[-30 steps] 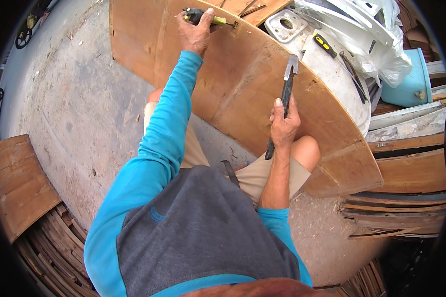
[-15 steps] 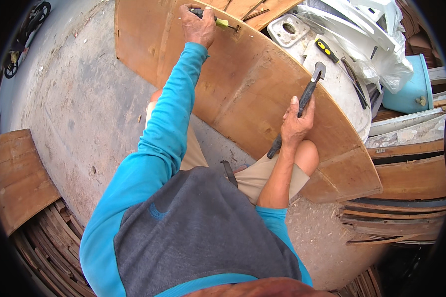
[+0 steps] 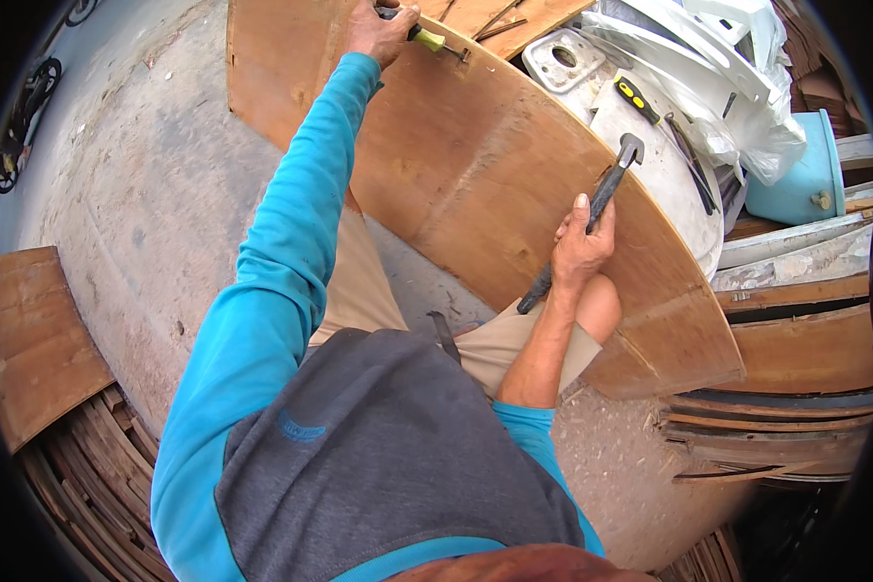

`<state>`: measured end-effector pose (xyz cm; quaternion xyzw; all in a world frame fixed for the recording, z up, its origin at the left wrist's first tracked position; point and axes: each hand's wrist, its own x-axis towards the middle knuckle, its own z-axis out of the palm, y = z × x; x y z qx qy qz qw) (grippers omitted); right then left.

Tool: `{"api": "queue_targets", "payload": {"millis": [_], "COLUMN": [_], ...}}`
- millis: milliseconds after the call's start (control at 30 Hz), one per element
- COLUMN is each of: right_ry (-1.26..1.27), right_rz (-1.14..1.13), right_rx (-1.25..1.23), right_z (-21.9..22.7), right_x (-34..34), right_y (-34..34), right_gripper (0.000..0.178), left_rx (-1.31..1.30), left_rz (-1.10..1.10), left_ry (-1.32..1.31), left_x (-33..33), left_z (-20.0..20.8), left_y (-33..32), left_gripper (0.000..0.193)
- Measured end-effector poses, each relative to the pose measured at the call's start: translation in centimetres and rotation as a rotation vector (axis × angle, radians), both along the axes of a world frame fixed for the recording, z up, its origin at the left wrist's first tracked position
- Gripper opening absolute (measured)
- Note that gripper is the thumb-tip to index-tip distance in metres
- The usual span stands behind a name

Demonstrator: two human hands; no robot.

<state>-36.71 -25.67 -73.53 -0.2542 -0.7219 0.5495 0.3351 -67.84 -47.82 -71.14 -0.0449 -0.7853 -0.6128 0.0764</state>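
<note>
A wide brown plywood panel (image 3: 495, 204) with a curved edge lies slanting across my knees. At its far edge my left hand (image 3: 378, 37) is closed around a screwdriver (image 3: 429, 40) with a yellow-green and black handle. The screwdriver's tip meets a small dark, damaged spot in the wood. My right hand (image 3: 583, 250) grips a hammer (image 3: 606, 189) by its dark handle, over the panel's right part. The hammer's metal head points up and away, near the panel's far edge.
Beyond the panel, a white round surface (image 3: 660, 155) bears a yellow-black handled tool (image 3: 635, 98), thin dark tools and plastic wrapping (image 3: 776, 155). A blue bucket (image 3: 803, 175) stands right of it. Curved wood pieces are stacked right (image 3: 776, 427) and lower left (image 3: 87, 466).
My left hand and forearm have shifted left, with the screwdriver tip still at the same spot. The hammer has moved slightly; my right hand remains closed around it.
</note>
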Motion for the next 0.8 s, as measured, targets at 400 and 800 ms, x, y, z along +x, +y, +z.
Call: {"api": "queue_targets", "payload": {"millis": [400,800], "right_ry": [-0.022,-0.051], "right_rz": [-0.011,-0.016], "right_rx": [-0.058,-0.075], "right_z": [0.2,-0.1], "right_x": [-0.1,0.2], "right_y": [-0.3,-0.2], "right_gripper": [0.045,0.045], "left_rx": [-0.247,-0.636], "left_rz": [0.086,0.04], "left_ry": [-0.045,0.462], "left_x": [-7.0,-0.3], "left_z": [-4.6,-2.9], "left_y": [-0.1,-0.6], "left_gripper": [0.038,0.048]}}
